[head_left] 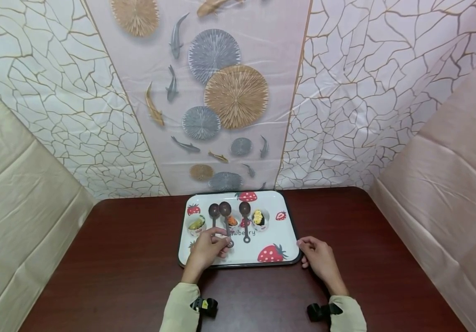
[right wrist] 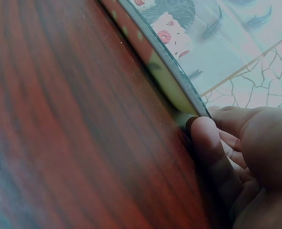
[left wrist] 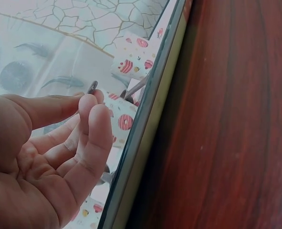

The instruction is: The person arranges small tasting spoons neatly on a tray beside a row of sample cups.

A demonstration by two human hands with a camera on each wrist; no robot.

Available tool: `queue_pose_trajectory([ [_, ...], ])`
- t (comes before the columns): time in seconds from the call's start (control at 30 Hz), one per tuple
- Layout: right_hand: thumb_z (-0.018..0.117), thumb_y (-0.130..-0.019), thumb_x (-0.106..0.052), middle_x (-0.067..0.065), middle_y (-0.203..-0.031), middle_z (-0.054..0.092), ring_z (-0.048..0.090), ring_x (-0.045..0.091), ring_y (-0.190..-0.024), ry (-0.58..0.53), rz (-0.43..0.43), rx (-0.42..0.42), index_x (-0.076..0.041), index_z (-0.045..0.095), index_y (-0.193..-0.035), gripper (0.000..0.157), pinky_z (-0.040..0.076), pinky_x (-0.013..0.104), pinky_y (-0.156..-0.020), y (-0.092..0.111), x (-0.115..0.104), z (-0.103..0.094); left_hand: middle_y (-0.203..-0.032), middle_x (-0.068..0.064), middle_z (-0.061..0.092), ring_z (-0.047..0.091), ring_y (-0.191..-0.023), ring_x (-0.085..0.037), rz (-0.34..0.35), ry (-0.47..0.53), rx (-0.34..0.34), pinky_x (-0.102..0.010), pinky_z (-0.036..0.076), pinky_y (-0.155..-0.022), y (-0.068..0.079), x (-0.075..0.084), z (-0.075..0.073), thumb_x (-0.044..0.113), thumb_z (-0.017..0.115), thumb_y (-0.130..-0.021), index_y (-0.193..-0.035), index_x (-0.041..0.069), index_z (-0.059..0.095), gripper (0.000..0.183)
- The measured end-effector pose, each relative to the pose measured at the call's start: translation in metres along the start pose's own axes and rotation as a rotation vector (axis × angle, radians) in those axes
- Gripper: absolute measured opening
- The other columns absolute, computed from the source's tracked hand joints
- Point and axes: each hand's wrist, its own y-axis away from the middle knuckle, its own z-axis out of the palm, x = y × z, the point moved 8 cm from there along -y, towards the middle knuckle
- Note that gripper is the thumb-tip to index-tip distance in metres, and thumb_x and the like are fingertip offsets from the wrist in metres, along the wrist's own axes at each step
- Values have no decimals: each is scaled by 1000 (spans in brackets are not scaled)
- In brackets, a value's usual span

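Note:
In the head view my left hand [head_left: 208, 249] is over the front left of a white strawberry-print tray [head_left: 242, 258]. Its thumb and fingers pinch the handle of the middle brown round-bowled spoon [head_left: 225, 209]; the dark handle end [left wrist: 92, 87] shows between the fingertips in the left wrist view. A second brown spoon [head_left: 214, 210] lies to its left, its lower handle hidden by the hand. To the right is a third spoon [head_left: 244, 208], lying apart. My right hand [head_left: 320, 258] pinches the tray's right rim near the front corner, thumb against the side wall.
Three small paper cups stand on the tray: one with green food [head_left: 197, 223], one with orange food [head_left: 232, 221] partly behind the spoons, one with yellow bits on something dark [head_left: 259, 218]. The dark red wooden table [head_left: 130, 263] meets a patterned cloth backdrop [head_left: 221, 152] behind.

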Motion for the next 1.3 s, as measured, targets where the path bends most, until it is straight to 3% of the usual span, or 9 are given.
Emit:
queue_pose_trajectory([
  [0.33, 60, -101, -18, 10, -81, 68, 61, 17, -59, -15, 8, -7, -1, 69, -110, 22, 56, 31, -53, -1, -2, 2, -85, -19, 73, 68, -64, -16, -4, 35, -25, -33, 59, -58, -2, 4, 11, 7, 65, -96, -114, -6, 61, 23],
  [0.7, 60, -101, -18, 10, -82, 68, 62, 18, -58, -12, 8, -7, -1, 69, -110, 22, 56, 31, -52, -2, -3, 2, -83, -12, 74, 68, -66, -16, -30, 13, -53, -30, 58, -58, -5, 3, 23, 8, 64, -96, -112, -2, 62, 19],
  [0.87, 60, -101, -19, 10, -83, 68, 62, 18, -59, -11, 12, -6, -1, 69, -110, 22, 56, 31, -52, -3, -2, 3, -85, -15, 74, 70, -67, -20, -16, 24, -64, -31, 58, -58, -6, 7, 29, 8, 64, -96, -116, -4, 61, 23],
  [1.3, 61, -100, -16, 10, -81, 68, 62, 18, -58, -20, 13, 3, 0, 69, -109, 20, 56, 32, -52, -2, 0, 0, -83, -13, 74, 68, -63, -15, -4, 20, -100, -31, 59, -59, -9, 12, 49, 10, 65, -96, -114, -2, 63, 22],
])
